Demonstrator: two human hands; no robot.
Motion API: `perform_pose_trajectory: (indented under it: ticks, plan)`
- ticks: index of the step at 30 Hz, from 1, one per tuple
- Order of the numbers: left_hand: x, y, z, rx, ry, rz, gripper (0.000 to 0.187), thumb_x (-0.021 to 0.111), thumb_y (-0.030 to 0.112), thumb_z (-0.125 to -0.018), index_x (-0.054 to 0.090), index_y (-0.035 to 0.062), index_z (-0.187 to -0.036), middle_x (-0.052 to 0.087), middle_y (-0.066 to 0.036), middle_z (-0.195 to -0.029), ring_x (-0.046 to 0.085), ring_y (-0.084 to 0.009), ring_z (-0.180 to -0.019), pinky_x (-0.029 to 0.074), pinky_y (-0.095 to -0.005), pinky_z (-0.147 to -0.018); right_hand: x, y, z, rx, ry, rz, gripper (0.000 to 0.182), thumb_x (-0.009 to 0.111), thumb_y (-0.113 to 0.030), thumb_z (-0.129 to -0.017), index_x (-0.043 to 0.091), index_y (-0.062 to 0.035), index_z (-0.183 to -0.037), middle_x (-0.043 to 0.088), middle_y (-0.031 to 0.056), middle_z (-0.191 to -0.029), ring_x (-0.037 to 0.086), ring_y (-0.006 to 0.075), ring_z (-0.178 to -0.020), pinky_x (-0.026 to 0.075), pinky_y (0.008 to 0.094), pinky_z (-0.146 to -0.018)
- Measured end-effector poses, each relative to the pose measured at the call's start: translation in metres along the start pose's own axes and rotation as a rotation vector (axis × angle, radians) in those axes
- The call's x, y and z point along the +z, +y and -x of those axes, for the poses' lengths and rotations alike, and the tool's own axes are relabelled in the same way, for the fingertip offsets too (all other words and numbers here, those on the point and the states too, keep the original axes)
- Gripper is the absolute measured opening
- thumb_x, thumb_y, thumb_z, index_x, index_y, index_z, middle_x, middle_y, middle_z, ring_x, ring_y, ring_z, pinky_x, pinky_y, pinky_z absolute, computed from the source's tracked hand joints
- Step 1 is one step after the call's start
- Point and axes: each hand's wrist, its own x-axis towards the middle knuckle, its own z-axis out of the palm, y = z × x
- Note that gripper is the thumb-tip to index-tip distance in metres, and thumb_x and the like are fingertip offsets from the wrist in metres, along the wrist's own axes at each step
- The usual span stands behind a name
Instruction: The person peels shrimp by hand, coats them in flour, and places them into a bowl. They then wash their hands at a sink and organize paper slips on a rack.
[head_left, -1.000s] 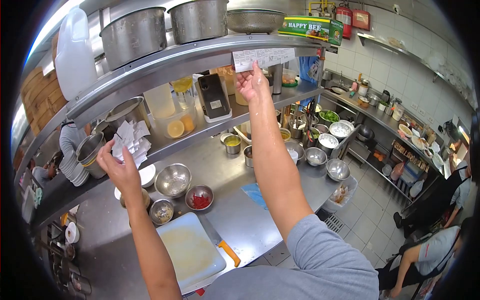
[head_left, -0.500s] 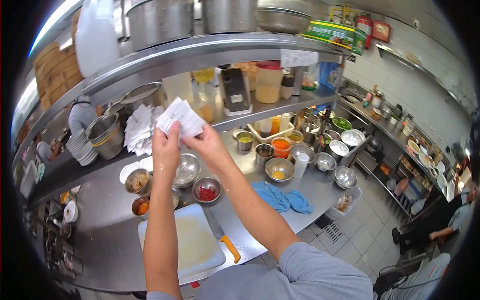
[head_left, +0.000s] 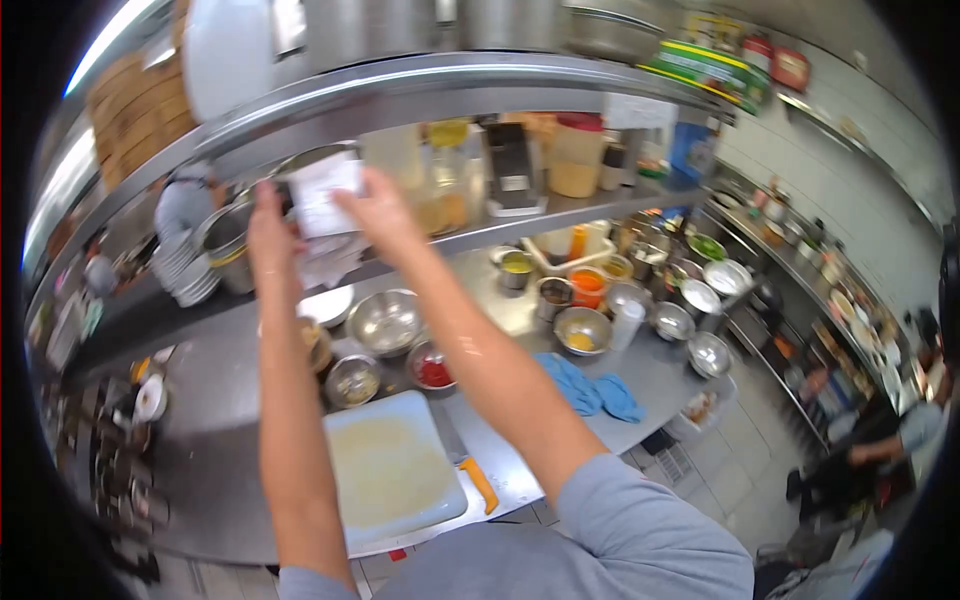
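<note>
Both my hands are raised in front of the metal shelf, with white paper slips [head_left: 328, 195] between them. My right hand [head_left: 378, 212] is closed on the slips, its thumb and fingers at their right edge. My left hand [head_left: 272, 228] is closed at their left edge, thumb upward, though motion blurs its fingers. More crumpled white papers [head_left: 332, 262] show just below the slips. Under my arms, a cutting board [head_left: 392, 470] lies on the steel counter, and a knife with an orange handle [head_left: 478, 486] lies along its right side.
Close beyond the board stand a bowl of red pieces [head_left: 432, 370], a large steel bowl [head_left: 385, 322] and a small bowl [head_left: 352, 382]. Blue cloths [head_left: 590, 388] lie on the counter's right part. The shelf [head_left: 470, 235] holds containers and a black device [head_left: 512, 165].
My hands have moved left and slightly up with the slips, which now stand more upright and squared together. The camera view has shifted, so the counter appears further right.
</note>
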Motion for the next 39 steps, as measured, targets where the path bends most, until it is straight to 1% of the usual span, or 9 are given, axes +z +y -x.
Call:
perform_pose_trajectory:
  ticks: [3, 7, 21, 22, 24, 26, 28, 32, 39]
  plan:
    - [-0.004, 0.0, -0.016, -0.11, -0.295, 0.261, 0.06, 0.048, 0.065, -0.093, 0.063, 0.0101, -0.111, 0.067, 0.0, -0.088, 0.06, -0.0107, -0.066, 0.041, -0.0232, -0.046, 0.024, 0.007, -0.041, -0.163, 0.045, 0.391, 0.03, 0.07, -0.016, -0.08, 0.065, 0.0038, -0.102, 0.07, 0.0203, -0.093, 0.068, 0.0284, -0.084, 0.052, 0.0393, -0.078]
    - [0.005, -0.013, -0.025, -0.129, -0.225, 0.231, 0.053, 0.055, 0.056, -0.094, 0.061, 0.0068, -0.115, 0.067, -0.005, -0.088, 0.065, -0.0148, -0.072, 0.052, -0.0275, -0.054, 0.059, -0.01, -0.055, -0.047, 0.192, 0.599, 0.038, 0.07, -0.019, -0.078, 0.064, 0.0064, -0.106, 0.066, 0.028, -0.104, 0.063, 0.044, -0.099, 0.05, 0.045, -0.088]
    - [-0.01, -0.05, -0.064, -0.071, -0.144, 0.093, 0.038, 0.053, 0.023, -0.099, 0.053, -0.0017, -0.127, 0.067, -0.014, -0.095, 0.066, -0.0239, -0.085, 0.056, -0.0363, -0.071, 0.046, -0.019, -0.038, -0.017, 0.076, 0.651, 0.035, 0.071, -0.018, -0.081, 0.064, 0.0058, -0.105, 0.066, 0.0273, -0.106, 0.062, 0.0434, -0.104, 0.049, 0.0452, -0.091]
    - [-0.011, -0.061, -0.066, -0.07, -0.146, 0.091, 0.038, 0.053, 0.023, -0.099, 0.053, -0.0017, -0.127, 0.067, -0.014, -0.095, 0.066, -0.0239, -0.085, 0.056, -0.0363, -0.071, 0.031, -0.035, -0.02, -0.08, 0.03, 0.722, 0.035, 0.071, -0.018, -0.08, 0.065, 0.005, -0.106, 0.066, 0.0263, -0.105, 0.062, 0.043, -0.104, 0.049, 0.0448, -0.091]
    - [-0.013, -0.077, -0.066, 0.598, 0.08, -0.46, 0.046, 0.056, 0.017, -0.094, 0.047, -0.0057, -0.133, 0.066, -0.015, -0.086, 0.066, -0.0263, -0.081, 0.053, -0.0376, -0.076, -0.009, -0.052, 0.012, -0.376, 0.081, 0.711, 0.036, 0.072, -0.022, -0.082, 0.065, 0.0032, -0.107, 0.069, 0.0211, -0.1, 0.067, 0.0356, -0.094, 0.052, 0.041, -0.085]
    - [-0.008, -0.056, -0.033, 0.434, 0.009, -0.528, 0.054, 0.058, 0.014, -0.09, 0.044, -0.0013, -0.139, 0.064, -0.019, -0.097, 0.065, -0.031, -0.092, 0.049, -0.0408, -0.086, -0.057, -0.122, 0.044, 0.097, 0.019, 0.549, 0.033, 0.07, -0.024, -0.085, 0.066, -0.0002, -0.108, 0.07, 0.0123, -0.09, 0.069, 0.0227, -0.078, 0.055, 0.0346, -0.072]
    - [-0.002, -0.049, -0.016, 0.541, 0.17, -0.875, 0.052, 0.059, 0.014, -0.089, 0.047, 0.0072, -0.14, 0.057, -0.023, -0.114, 0.06, -0.0338, -0.106, 0.047, -0.0431, -0.091, -0.127, -0.122, 0.048, 0.054, 0.252, 0.199, 0.017, 0.064, -0.022, -0.093, 0.064, -0.0075, -0.102, 0.066, 0.0029, -0.076, 0.06, 0.0099, -0.058, 0.049, 0.0227, -0.055]
    - [-0.006, -0.057, -0.007, 0.649, 0.228, -0.806, 0.048, 0.059, 0.013, -0.09, 0.051, 0.0106, -0.137, 0.051, -0.021, -0.122, 0.054, -0.0383, -0.112, 0.043, -0.0432, -0.097, -0.263, -0.132, 0.024, -0.183, 0.749, -0.193, 0.028, 0.058, -0.034, -0.097, 0.053, -0.0067, -0.105, 0.058, 0.0011, -0.078, 0.054, 0.01, -0.063, 0.047, 0.0267, -0.053]
    - [-0.002, -0.04, 0.066, 0.758, 0.217, -0.531, 0.041, 0.058, 0.006, -0.091, 0.055, 0.0042, -0.132, 0.052, -0.015, -0.119, 0.052, -0.0251, -0.103, 0.043, -0.0331, -0.083, -0.383, -0.141, -0.021, 0.067, 0.732, -0.385, 0.029, 0.054, -0.039, -0.099, 0.057, -0.0115, -0.108, 0.063, 0.0043, -0.087, 0.057, 0.0178, -0.075, 0.044, 0.032, -0.061]
